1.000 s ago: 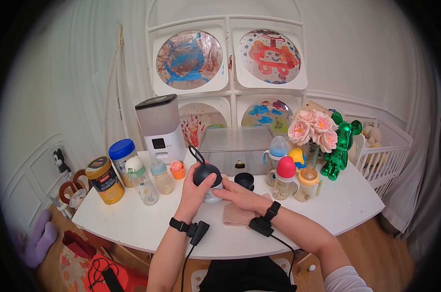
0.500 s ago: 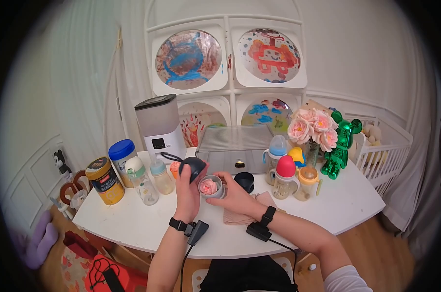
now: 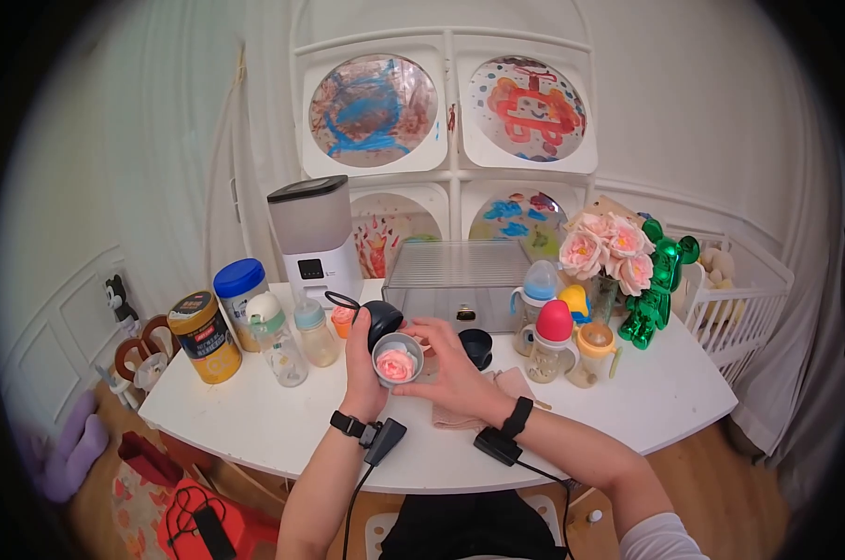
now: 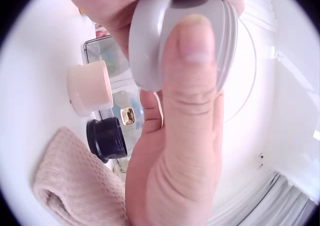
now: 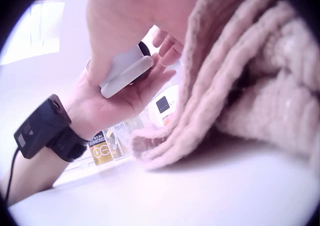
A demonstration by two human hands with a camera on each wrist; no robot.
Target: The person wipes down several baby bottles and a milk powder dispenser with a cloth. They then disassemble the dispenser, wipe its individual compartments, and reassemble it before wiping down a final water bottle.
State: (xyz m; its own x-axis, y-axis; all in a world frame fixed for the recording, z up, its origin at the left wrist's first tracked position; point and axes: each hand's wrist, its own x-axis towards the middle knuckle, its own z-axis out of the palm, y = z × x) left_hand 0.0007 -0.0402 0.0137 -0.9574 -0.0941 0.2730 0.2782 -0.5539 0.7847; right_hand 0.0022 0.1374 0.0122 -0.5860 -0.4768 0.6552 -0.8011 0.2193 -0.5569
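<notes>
My left hand (image 3: 363,385) holds a dark domed lid (image 3: 384,320) with a loop on it. The lid is tipped to the left, beside a small grey cup (image 3: 409,344). The fingers of my right hand (image 3: 461,375) grip the cup from its right side. Its mouth is turned toward the head camera, and a pink rose bloom (image 3: 396,365) lies inside. In the left wrist view my left thumb lies against the ridged grey cup (image 4: 145,45). The right wrist view shows the cup (image 5: 127,75) between both hands, with the lid's dark edge behind.
A pink cloth (image 3: 455,411) and a dark cup (image 3: 475,347) are by my right hand; a pale pink cup (image 4: 90,87) stands near them. Bottles (image 3: 317,333), tins (image 3: 205,341) and a dispenser (image 3: 318,243) line the left. More bottles (image 3: 551,341) and flowers (image 3: 609,247) stand right.
The dark lid has come off the cup and tipped left, so the rose inside shows. The cup has then turned its mouth toward the head camera and shifted slightly left.
</notes>
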